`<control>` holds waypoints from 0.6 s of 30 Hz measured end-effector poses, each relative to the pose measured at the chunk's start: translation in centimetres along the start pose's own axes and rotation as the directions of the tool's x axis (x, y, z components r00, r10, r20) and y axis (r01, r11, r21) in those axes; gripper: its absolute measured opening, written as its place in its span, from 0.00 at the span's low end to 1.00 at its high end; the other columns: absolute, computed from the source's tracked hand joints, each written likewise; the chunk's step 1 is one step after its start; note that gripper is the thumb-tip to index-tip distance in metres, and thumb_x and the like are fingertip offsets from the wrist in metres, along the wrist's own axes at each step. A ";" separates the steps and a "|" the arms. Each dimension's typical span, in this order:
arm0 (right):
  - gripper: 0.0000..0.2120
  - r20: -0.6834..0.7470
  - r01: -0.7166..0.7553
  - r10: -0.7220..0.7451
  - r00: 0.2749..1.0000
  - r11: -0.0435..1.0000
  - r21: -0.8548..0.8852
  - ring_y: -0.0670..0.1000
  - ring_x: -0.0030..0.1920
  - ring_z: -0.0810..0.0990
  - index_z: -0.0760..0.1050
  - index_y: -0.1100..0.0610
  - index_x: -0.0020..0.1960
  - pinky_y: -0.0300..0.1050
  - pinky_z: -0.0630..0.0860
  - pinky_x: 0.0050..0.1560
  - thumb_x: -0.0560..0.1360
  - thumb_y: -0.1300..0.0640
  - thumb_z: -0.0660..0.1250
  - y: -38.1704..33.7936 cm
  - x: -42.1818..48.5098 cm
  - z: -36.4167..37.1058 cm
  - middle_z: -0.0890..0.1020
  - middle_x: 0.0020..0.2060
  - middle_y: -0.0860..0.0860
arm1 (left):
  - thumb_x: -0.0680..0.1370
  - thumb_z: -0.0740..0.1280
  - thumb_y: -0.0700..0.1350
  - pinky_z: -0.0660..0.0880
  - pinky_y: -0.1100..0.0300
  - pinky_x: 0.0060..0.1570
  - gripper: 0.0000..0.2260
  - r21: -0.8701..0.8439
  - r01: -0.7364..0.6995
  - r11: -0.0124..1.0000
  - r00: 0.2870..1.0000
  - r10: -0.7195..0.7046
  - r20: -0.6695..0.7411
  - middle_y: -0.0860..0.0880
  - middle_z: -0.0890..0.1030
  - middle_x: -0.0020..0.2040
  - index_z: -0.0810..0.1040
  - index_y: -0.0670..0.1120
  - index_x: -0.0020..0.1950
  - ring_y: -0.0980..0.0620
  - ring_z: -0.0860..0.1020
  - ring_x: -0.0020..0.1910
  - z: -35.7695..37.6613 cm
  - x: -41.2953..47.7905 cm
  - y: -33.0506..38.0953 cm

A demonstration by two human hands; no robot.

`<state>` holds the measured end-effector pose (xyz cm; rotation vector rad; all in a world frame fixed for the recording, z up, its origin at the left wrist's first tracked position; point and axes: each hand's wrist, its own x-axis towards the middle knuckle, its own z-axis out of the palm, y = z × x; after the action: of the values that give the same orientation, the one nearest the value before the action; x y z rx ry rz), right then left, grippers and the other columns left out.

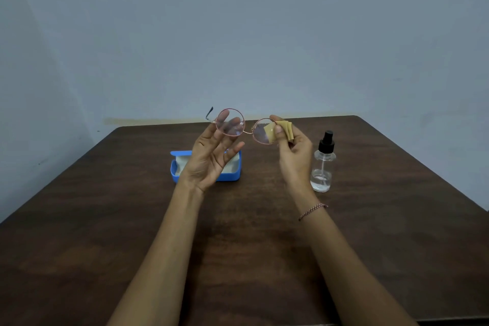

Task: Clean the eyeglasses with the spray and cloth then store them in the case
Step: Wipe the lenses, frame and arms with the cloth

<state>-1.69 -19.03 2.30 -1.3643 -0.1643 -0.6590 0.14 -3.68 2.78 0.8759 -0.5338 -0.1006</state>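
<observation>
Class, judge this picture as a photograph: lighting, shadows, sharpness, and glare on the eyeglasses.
Head view: dim, even light, no hard shadows on the table; head view: slightly soft overall, forearms enlarged by the wide angle; head view: eyeglasses show no strong glare, fingers of the left hand visible through one lens, the right hand pinching the cloth on the other.

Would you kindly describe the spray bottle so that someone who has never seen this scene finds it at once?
On the dark wooden table, look to the right side, beside the right hand pinching the cloth. There stands the spray bottle, upright on the tabletop. It is clear with a black pump top, unlike the low blue case lying to the left.
</observation>
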 end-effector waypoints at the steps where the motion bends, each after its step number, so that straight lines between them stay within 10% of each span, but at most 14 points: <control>1: 0.09 0.006 0.002 -0.002 1.000 1.000 -0.012 0.46 0.56 0.79 0.79 0.54 0.56 0.41 0.73 0.61 0.79 0.59 0.61 0.0 0.0 0.0 0.83 0.52 0.49 | 0.60 0.80 0.53 0.80 0.61 0.44 0.24 -0.014 -0.002 1.000 1.000 0.002 0.006 0.50 0.82 0.55 0.82 0.53 0.54 0.52 0.80 0.56 -0.1 0.1 -0.2; 13: 0.08 0.118 0.027 -0.020 0.993 0.998 -0.058 0.38 0.46 0.79 0.78 0.54 0.54 0.33 0.74 0.46 0.79 0.59 0.62 -0.4 -0.4 -0.4 0.82 0.47 0.44 | 0.63 0.77 0.40 0.80 0.63 0.43 0.22 -0.207 0.014 0.978 0.988 0.018 0.152 0.44 0.83 0.55 0.82 0.51 0.56 0.48 0.81 0.54 -1.5 0.3 0.2; 18: 0.06 -0.103 0.318 -0.337 0.936 0.934 -0.160 0.45 0.53 0.79 0.79 0.54 0.51 0.33 0.75 0.46 0.78 0.59 0.64 -2.7 0.3 -0.4 0.78 0.51 0.51 | 0.63 0.78 0.41 0.80 0.61 0.47 0.21 -0.189 0.006 0.982 0.990 0.022 0.142 0.45 0.83 0.54 0.83 0.51 0.54 0.48 0.82 0.53 -1.6 0.4 0.3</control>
<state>-2.97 -19.71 4.66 -1.4385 -0.2488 -1.0547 1.23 -2.53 2.35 0.6834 -0.6511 -0.2051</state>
